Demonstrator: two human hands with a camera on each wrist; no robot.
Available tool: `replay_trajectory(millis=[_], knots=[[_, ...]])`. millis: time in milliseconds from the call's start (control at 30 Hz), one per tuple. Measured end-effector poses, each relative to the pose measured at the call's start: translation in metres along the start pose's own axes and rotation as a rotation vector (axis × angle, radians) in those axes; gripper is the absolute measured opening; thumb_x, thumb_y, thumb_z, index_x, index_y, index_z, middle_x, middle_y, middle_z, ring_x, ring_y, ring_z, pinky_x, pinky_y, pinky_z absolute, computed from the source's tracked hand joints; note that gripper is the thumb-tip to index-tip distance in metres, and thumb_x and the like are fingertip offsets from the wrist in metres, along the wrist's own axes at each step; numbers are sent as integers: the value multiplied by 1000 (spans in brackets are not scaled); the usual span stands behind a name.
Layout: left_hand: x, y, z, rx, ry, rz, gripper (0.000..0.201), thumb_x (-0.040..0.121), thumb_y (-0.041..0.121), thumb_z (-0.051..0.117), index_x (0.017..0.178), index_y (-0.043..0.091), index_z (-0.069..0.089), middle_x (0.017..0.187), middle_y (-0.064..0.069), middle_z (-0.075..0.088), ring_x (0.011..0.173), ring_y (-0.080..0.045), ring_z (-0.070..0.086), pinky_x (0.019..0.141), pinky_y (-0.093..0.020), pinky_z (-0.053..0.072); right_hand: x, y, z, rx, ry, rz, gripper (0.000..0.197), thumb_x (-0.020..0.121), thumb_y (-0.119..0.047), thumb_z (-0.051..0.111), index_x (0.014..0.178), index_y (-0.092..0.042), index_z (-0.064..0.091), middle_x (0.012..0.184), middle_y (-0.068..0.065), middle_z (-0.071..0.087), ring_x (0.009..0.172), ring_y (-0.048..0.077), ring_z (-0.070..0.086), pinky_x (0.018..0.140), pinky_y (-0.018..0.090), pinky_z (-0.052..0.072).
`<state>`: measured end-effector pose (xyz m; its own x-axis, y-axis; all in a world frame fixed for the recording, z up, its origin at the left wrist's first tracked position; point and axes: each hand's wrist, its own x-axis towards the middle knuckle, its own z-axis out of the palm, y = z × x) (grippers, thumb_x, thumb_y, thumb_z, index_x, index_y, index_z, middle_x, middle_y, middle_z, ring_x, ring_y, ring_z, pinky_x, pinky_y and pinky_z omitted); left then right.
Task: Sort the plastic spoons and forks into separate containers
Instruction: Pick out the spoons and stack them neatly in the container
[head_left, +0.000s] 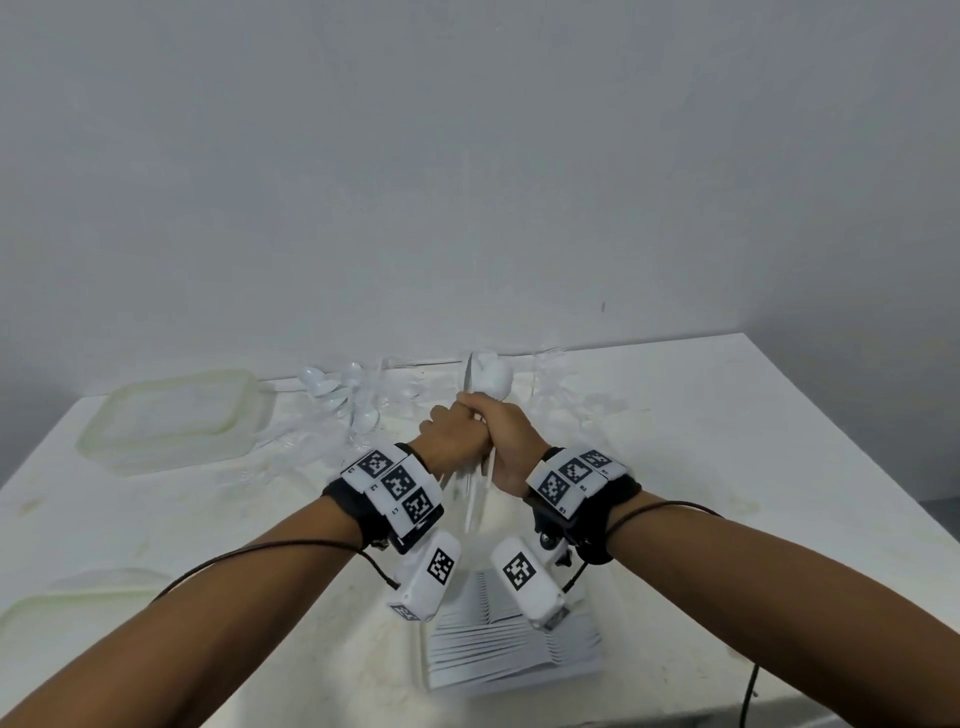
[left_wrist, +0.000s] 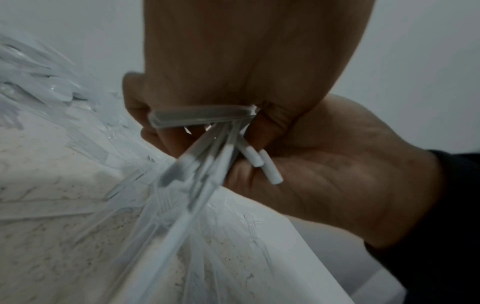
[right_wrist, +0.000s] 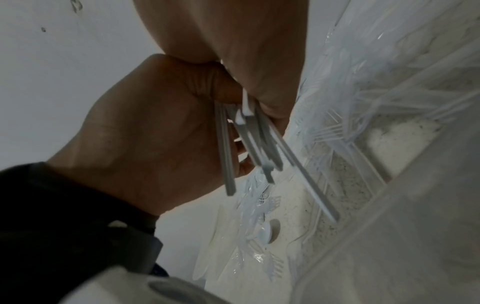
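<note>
Looking down from the head view, the left hand (head_left: 454, 439) and the right hand (head_left: 511, 441) are seen pressed together above the white table (head_left: 727, 467), both clenched round one bundle of white plastic spoons (head_left: 485, 382); bowls stick up beyond the fists, handles hang below toward the wrists. Behind the bundle, against the wall, a loose pile of clear and white cutlery (head_left: 358, 400) is spread. Left of the bundle an empty clear container (head_left: 171, 421) is set; a second container (head_left: 72, 597) is noted nearer the person on the same side. Nearer than the bundle, under the wrists, a container (head_left: 514, 644) with white handles laid in a neat row is seen. From the left wrist view, the left hand (left_wrist: 246, 61) is curled tight on the spoon handles (left_wrist: 207, 160), with the right hand (left_wrist: 337, 164) wrapped against it; motion blur is recorded on the handles. From the right wrist view, the right hand (right_wrist: 233, 41) is clenched on the same handles (right_wrist: 246, 144), the left hand (right_wrist: 155, 133) gripping beside it; scattered forks (right_wrist: 330, 131) lie on the table below the bundle.
</note>
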<state>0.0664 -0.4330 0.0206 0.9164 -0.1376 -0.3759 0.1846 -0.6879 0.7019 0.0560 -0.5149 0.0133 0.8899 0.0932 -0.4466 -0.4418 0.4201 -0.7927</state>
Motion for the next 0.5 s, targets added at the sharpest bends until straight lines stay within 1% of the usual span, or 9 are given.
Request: replay_trajectory(millis=[67, 100, 133, 200, 233, 300, 367, 433, 500], knots=[[-10, 6, -2, 196, 26, -40, 62, 79, 30, 37, 140, 20, 36, 131, -13, 34, 127, -33, 30, 105, -45, 34, -2, -1, -2, 17, 19, 3, 30, 90, -16, 59, 109, 7, 62, 113, 24, 67, 104, 35, 66, 92, 46, 53], [-14, 7, -3, 233, 10, -28, 69, 70, 36, 37, 137, 22, 37, 128, -10, 32, 126, -31, 28, 103, -45, 33, -3, -1, -4, 15, 29, 1, 31, 89, -15, 60, 110, 8, 62, 111, 24, 67, 104, 35, 66, 90, 45, 54], [-17, 7, -5, 253, -18, -5, 74, 62, 39, 37, 134, 21, 40, 125, -8, 31, 124, -29, 27, 102, -45, 33, -5, -2, -6, -11, 31, -1, 32, 88, -13, 61, 111, 9, 63, 107, 23, 67, 101, 35, 67, 86, 43, 55], [-21, 2, -10, 249, -95, 49, 69, 57, 43, 43, 121, 18, 49, 120, -6, 34, 118, -25, 30, 99, -45, 37, -9, -2, -10, -18, 10, -3, 28, 90, -11, 60, 107, 11, 63, 97, 21, 67, 84, 32, 68, 70, 36, 57], [-23, -1, -13, 217, -125, 83, 61, 57, 44, 46, 112, 18, 54, 117, -7, 39, 114, -25, 34, 98, -45, 40, -10, -2, -12, 6, -24, -4, 25, 91, -9, 59, 105, 11, 62, 93, 21, 65, 77, 31, 66, 64, 33, 56], [-26, -5, -18, 57, -162, 137, 40, 65, 44, 53, 90, 14, 59, 102, -12, 54, 101, -25, 48, 91, -45, 45, -15, -2, -16, 30, -82, -22, 21, 92, -7, 57, 104, 9, 61, 87, 21, 61, 69, 31, 62, 59, 32, 52], [-30, -6, -25, -130, -173, 189, 27, 83, 34, 51, 82, 7, 56, 85, -12, 59, 85, -22, 53, 80, -34, 45, -19, -2, -19, 17, -107, -38, 15, 92, -6, 56, 100, 5, 61, 77, 17, 58, 63, 27, 60, 57, 31, 51], [-29, -8, -31, -317, -64, 187, 31, 90, 37, 52, 97, 7, 53, 93, -9, 60, 88, -22, 57, 79, -31, 43, -23, -1, -21, -2, -127, -33, 8, 92, -6, 56, 94, 1, 61, 69, 12, 55, 58, 24, 60, 59, 32, 51], [-24, -9, -35, -518, 50, 147, 42, 93, 40, 56, 119, 9, 47, 108, -9, 62, 92, -23, 64, 81, -34, 50, -28, 0, -21, -23, -164, -29, 4, 91, -4, 57, 90, -2, 60, 65, 10, 54, 56, 22, 59, 62, 35, 50]])
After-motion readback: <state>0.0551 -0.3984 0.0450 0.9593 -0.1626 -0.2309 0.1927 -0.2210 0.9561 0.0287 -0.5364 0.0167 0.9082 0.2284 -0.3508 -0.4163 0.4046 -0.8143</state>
